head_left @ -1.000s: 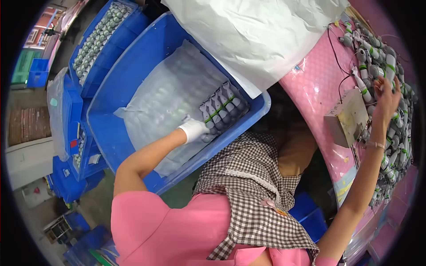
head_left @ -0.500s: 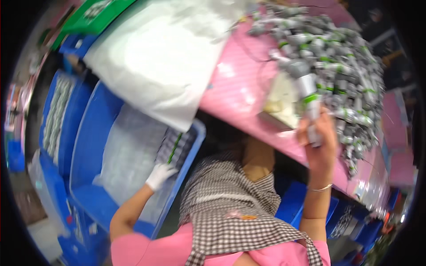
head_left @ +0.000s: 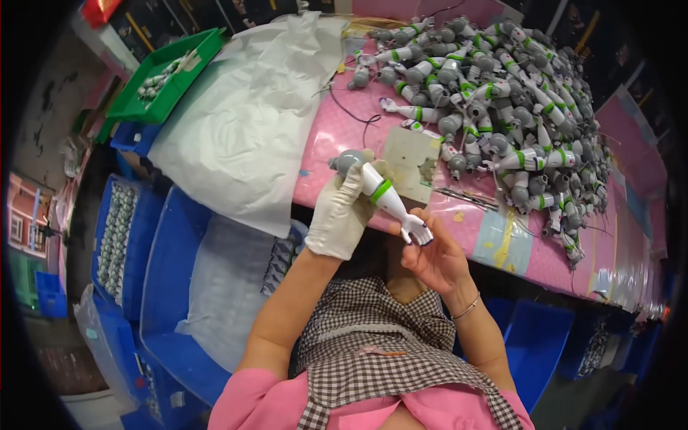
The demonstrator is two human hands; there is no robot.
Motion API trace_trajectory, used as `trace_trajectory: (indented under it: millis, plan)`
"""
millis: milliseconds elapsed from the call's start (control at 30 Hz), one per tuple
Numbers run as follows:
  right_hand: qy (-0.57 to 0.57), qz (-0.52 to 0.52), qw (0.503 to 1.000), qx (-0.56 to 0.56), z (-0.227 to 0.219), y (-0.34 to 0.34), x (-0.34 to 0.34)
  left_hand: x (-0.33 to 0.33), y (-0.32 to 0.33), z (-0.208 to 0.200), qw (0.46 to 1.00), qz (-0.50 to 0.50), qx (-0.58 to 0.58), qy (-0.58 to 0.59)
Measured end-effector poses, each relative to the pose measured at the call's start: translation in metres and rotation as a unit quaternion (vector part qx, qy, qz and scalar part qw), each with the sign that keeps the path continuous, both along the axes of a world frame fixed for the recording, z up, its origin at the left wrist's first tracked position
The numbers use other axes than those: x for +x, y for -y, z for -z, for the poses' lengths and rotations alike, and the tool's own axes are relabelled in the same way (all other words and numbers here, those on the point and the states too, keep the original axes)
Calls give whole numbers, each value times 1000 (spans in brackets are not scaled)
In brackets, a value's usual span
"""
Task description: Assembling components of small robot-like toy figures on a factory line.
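Our gloved left grip [head_left: 340,215] is clasping a grey-and-white toy arm [head_left: 383,195] beside the pink surface [head_left: 459,229]. Our bare right grip [head_left: 441,261] is meeting its tip; whether it's closing there, we cannot tell.

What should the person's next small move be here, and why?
Probably turn the toy arm over to check its other side: the gloved left hand holds it near its grey end, the right hand is at its white tip, and only one side faces up.
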State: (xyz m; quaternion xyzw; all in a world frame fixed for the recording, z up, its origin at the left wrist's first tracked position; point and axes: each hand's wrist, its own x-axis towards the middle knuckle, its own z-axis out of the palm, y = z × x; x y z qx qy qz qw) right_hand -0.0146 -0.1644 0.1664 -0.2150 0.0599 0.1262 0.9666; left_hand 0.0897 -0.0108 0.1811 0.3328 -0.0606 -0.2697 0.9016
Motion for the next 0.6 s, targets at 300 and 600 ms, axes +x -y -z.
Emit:
trace_trajectory:
  millis: [300, 600]
  plan:
    - [270, 154, 825, -473, 22, 8, -13, -17, 23, -1, 991, 77, -54, -98]
    - [362, 176, 705, -584, 10, 12, -7, -18, 13, 14, 988, 99, -76, -88]
